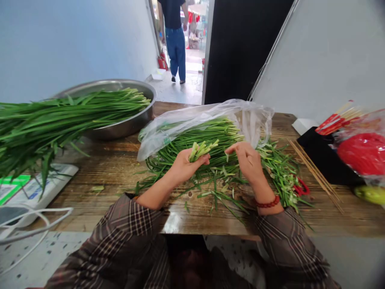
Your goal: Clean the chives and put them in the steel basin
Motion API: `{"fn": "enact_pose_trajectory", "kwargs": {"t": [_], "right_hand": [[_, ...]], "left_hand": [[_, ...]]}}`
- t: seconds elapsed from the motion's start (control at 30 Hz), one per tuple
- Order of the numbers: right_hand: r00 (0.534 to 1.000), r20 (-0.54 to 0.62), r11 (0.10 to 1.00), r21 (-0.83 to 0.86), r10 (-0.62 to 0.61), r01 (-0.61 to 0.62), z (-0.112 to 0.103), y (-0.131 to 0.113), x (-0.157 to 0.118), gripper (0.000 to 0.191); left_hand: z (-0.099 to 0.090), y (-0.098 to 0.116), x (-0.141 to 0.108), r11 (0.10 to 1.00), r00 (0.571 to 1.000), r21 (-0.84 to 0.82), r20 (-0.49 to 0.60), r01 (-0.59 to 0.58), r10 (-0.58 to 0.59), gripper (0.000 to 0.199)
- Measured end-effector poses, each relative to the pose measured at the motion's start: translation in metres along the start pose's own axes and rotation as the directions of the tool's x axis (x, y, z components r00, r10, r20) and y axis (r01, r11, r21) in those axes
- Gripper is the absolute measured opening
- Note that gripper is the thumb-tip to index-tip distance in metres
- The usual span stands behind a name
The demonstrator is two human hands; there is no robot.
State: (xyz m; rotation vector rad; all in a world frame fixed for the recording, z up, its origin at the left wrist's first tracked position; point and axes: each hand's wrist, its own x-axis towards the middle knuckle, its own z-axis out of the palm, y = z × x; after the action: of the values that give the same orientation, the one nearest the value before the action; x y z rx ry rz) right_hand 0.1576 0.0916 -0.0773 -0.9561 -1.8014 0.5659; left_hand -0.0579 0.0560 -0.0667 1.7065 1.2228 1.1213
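Note:
My left hand (185, 166) is closed around a small bunch of Chinese chives (202, 150), their pale cut ends pointing up and right. To its right, my right hand (248, 160) has its fingers bent in a pinch, with a thin pale chive scrap (227, 156) hanging at the fingertips. Behind both hands, a large pile of chives (207, 134) lies partly inside a clear plastic bag (180, 116). Loose trimmed leaves (221, 194) are scattered on the wooden table (114, 200) below the hands. More scraps (279, 168) are heaped beside my right hand.
A steel basin (120, 130) at left holds long chives overhanging a white scale (57, 184) with cables. At right are red-handled scissors (301, 186), thin sticks (315, 172), a black box (333, 160) and a red bagged item (363, 154). A person (176, 40) walks in the doorway.

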Motion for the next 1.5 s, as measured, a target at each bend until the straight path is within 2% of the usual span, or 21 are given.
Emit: {"fn": "enact_pose_trajectory", "kwargs": {"t": [0.1,0.23,0.3,0.37,0.4,0.53,0.63,0.73,0.83,0.87,0.93,1.0,1.07,1.23,1.4,1.5], "right_hand": [[0.997,0.043,0.995,0.075,-0.066,0.062,-0.001,-0.001,0.005,0.055],[0.996,0.067,0.971,0.233,-0.065,0.047,0.011,-0.028,0.011,0.073],[0.972,0.201,0.970,0.234,-0.118,0.069,0.018,-0.045,0.012,0.076],[0.927,0.344,0.968,0.243,-0.146,0.063,0.022,-0.055,0.013,0.077],[0.921,0.362,0.964,0.263,-0.143,0.047,0.023,-0.056,0.012,0.077],[0.987,0.157,0.943,0.332,-0.031,-0.023,0.021,-0.043,0.003,0.070],[0.974,0.211,0.967,0.219,0.080,-0.127,0.029,-0.035,-0.009,0.076],[0.963,0.257,0.981,0.152,0.081,-0.123,0.053,-0.041,-0.017,0.080],[0.979,0.182,0.972,0.195,0.095,-0.130,0.082,-0.053,-0.019,0.073],[0.982,0.142,0.964,0.217,0.122,-0.151,0.091,-0.056,-0.018,0.071],[0.980,0.074,0.944,0.265,0.183,-0.196,0.105,-0.059,-0.018,0.068],[0.971,0.030,0.919,0.317,0.235,-0.233,0.114,-0.060,-0.018,0.064],[0.961,-0.005,0.896,0.362,0.277,-0.257,0.120,-0.063,-0.018,0.061],[0.916,-0.119,0.851,0.431,0.384,-0.301,0.127,-0.077,-0.010,0.057],[0.824,-0.324,0.845,0.440,0.464,-0.303,0.135,-0.085,-0.001,0.052],[0.793,-0.456,0.881,0.428,0.405,-0.204,0.131,-0.085,0.005,0.039]], "left_hand": [[-0.001,-0.001,0.000,0.999,0.998,-0.040,0.060,-0.009,0.012,0.025],[0.000,-0.006,0.000,0.998,0.997,-0.050,0.075,-0.025,0.028,0.019],[0.000,-0.008,-0.001,0.998,0.995,-0.033,0.078,-0.051,0.054,0.016],[0.000,-0.008,-0.001,0.996,0.993,-0.013,0.076,-0.092,0.093,0.013],[0.000,-0.008,-0.002,0.993,0.991,-0.006,0.069,-0.116,0.116,0.012],[-0.001,-0.008,-0.003,0.981,0.979,0.040,-0.062,-0.192,0.194,0.020],[-0.001,-0.010,-0.004,0.970,0.958,0.115,-0.170,-0.214,0.231,0.022],[0.002,-0.013,-0.007,0.935,0.946,0.217,-0.102,-0.280,0.307,0.012],[0.003,-0.014,-0.010,0.907,0.943,0.305,-0.067,-0.292,0.326,0.006],[0.002,-0.014,-0.011,0.910,0.943,0.306,-0.088,-0.280,0.320,0.007],[0.000,-0.014,-0.011,0.922,0.939,0.265,-0.120,-0.284,0.324,0.027],[-0.002,-0.016,-0.010,0.918,0.925,0.216,-0.116,-0.332,0.361,0.057],[-0.001,-0.021,-0.006,0.895,0.905,0.219,-0.090,-0.389,0.416,0.075],[0.011,-0.034,0.002,0.799,0.853,0.372,-0.037,-0.472,0.521,0.074],[0.011,-0.025,-0.003,0.828,0.874,0.415,-0.137,-0.377,0.466,0.072],[0.004,-0.018,-0.007,0.828,0.905,0.479,-0.142,-0.293,0.402,0.084]]}}
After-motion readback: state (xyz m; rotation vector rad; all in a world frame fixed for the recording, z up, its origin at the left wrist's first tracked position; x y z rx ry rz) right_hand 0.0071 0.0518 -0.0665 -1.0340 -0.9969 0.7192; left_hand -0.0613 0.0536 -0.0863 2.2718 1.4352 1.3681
